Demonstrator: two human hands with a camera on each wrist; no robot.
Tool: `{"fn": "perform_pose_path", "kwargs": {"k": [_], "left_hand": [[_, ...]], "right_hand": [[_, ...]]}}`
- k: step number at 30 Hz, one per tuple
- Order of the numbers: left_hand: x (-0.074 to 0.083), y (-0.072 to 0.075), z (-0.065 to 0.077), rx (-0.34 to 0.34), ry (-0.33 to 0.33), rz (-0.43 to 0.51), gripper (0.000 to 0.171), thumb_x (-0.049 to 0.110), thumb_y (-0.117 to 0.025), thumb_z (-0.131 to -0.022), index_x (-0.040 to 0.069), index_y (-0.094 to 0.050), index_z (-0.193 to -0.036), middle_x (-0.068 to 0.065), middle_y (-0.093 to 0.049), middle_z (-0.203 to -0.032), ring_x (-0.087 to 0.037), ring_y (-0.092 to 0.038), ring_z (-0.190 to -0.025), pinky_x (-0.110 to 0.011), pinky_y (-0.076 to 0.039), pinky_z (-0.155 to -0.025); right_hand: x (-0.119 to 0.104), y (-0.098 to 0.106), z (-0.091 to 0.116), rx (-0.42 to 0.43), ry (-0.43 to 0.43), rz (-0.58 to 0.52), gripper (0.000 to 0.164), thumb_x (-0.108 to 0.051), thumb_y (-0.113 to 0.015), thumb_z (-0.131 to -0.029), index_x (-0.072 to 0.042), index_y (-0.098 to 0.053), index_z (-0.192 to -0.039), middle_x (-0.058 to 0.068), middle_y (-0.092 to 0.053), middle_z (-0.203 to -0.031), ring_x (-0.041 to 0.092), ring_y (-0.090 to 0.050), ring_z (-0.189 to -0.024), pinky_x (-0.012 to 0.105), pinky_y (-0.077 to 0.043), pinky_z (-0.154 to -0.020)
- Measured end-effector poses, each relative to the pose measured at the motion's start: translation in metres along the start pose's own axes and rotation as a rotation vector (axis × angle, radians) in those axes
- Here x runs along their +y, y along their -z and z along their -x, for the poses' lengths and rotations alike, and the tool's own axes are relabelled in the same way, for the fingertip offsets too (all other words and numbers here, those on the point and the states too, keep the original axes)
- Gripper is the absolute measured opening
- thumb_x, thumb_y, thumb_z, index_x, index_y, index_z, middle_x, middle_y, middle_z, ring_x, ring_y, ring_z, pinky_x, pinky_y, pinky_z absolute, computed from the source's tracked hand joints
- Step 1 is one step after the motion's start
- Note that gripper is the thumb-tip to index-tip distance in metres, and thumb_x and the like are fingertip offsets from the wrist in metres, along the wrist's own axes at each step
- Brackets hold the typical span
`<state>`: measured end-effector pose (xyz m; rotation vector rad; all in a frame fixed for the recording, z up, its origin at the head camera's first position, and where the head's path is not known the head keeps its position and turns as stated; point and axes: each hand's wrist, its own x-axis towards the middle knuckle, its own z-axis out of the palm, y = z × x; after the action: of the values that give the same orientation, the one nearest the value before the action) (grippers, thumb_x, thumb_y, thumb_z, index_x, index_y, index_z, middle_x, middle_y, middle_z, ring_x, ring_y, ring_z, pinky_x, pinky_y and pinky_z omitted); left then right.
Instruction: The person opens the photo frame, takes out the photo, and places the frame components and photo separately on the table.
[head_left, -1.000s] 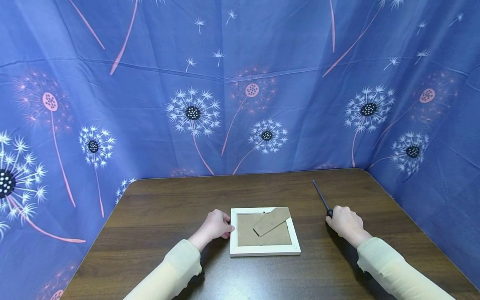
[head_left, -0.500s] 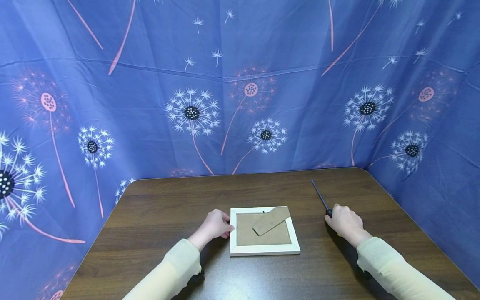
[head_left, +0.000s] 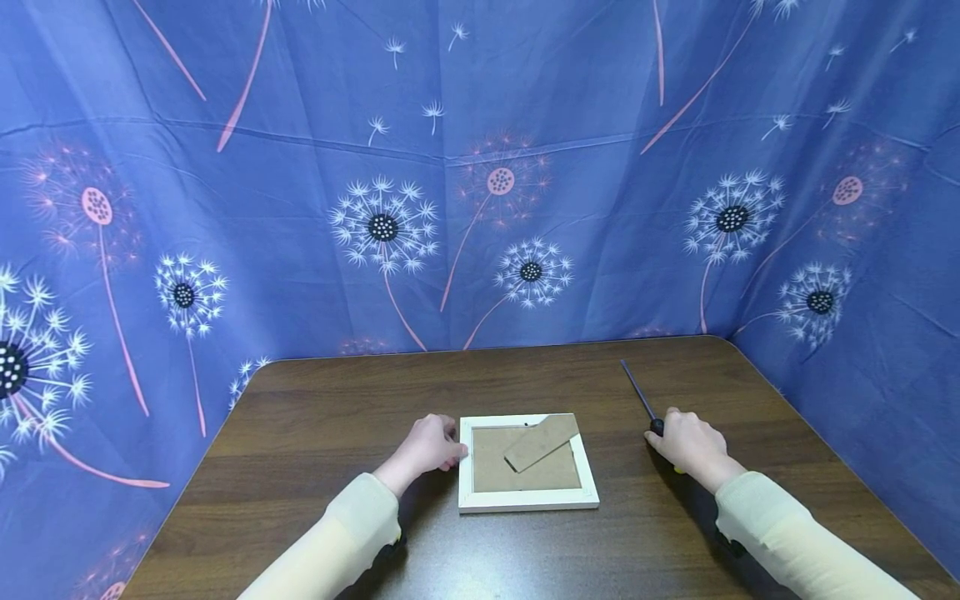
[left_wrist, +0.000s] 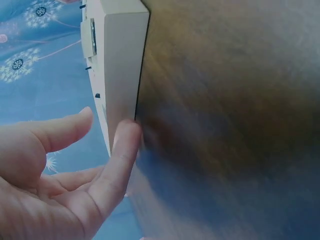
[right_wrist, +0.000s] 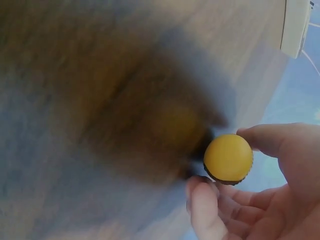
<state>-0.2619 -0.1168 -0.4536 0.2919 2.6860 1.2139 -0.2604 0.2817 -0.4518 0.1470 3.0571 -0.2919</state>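
A white picture frame [head_left: 528, 499] lies back side up on the table, its brown backing board [head_left: 491, 475] showing. Slanted over the board is a brown stand leg [head_left: 542, 443], reaching the far right corner. My left hand [head_left: 429, 443] is at the frame's left edge. In the left wrist view a fingertip [left_wrist: 128, 131] touches the frame's side wall, and the thumb [left_wrist: 75, 131] is apart from it. Off to the right, my right hand [head_left: 692, 446] holds a screwdriver [head_left: 637, 392] by its handle, shaft pointing away. The handle's yellow end [right_wrist: 228, 157] shows between thumb and fingers.
The brown wooden table [head_left: 360, 392] reaches back to a blue cloth [head_left: 300, 208] printed with dandelions, which also hangs along both sides. Bare tabletop lies between the frame and the screwdriver.
My left hand has shifted slightly, and its thumb has drawn back from the frame's border. The right thumb has spread a little from the screwdriver's handle. The frame stays in place.
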Motion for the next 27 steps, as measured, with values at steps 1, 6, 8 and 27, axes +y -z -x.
{"fn": "perform_pose_path", "kwargs": {"k": [1, 6, 8, 27], "left_hand": [[0.001, 0.001, -0.001, 0.005, -0.005, -0.023, 0.02, 0.008, -0.072, -0.081, -0.004, -0.061, -0.093, -0.012, -0.064, -0.063, -0.022, -0.064, -0.052, -0.027, -0.052, -0.046], [0.004, 0.002, -0.005, 0.037, -0.036, -0.151, 0.063, 0.017, -0.074, -0.08, -0.012, -0.047, -0.129, -0.01, -0.062, -0.081, -0.018, -0.06, -0.067, -0.03, -0.051, -0.058], [0.004, 0.001, -0.007, 0.047, -0.047, -0.196, 0.066, 0.02, -0.075, -0.079, -0.012, -0.046, -0.13, -0.011, -0.062, -0.086, -0.018, -0.057, -0.075, -0.032, -0.051, -0.064], [0.01, -0.008, -0.032, 0.076, -0.096, -0.347, 0.047, 0.025, -0.075, -0.08, -0.008, -0.064, -0.111, -0.021, -0.065, -0.109, -0.036, -0.059, -0.106, -0.045, -0.051, -0.089]], "right_hand": [[0.0, 0.001, 0.001, -0.005, -0.001, 0.001, 0.042, -0.033, -0.061, -0.089, 0.007, -0.051, -0.091, 0.012, -0.052, -0.066, 0.024, -0.053, -0.053, 0.035, -0.04, -0.042], [-0.004, 0.009, 0.002, 0.047, 0.02, 0.026, 0.051, -0.037, -0.061, -0.089, 0.011, -0.049, -0.101, 0.013, -0.054, -0.068, 0.025, -0.053, -0.053, 0.035, -0.04, -0.041], [-0.01, 0.012, 0.003, 0.121, 0.05, 0.039, 0.052, -0.037, -0.062, -0.088, 0.011, -0.049, -0.104, 0.014, -0.055, -0.072, 0.028, -0.054, -0.056, 0.038, -0.041, -0.041], [-0.11, -0.027, 0.057, 0.508, 0.796, -0.011, 0.04, -0.026, -0.078, -0.074, -0.001, -0.065, -0.103, 0.012, -0.066, -0.104, 0.026, -0.063, -0.098, 0.041, -0.055, -0.083]]}}
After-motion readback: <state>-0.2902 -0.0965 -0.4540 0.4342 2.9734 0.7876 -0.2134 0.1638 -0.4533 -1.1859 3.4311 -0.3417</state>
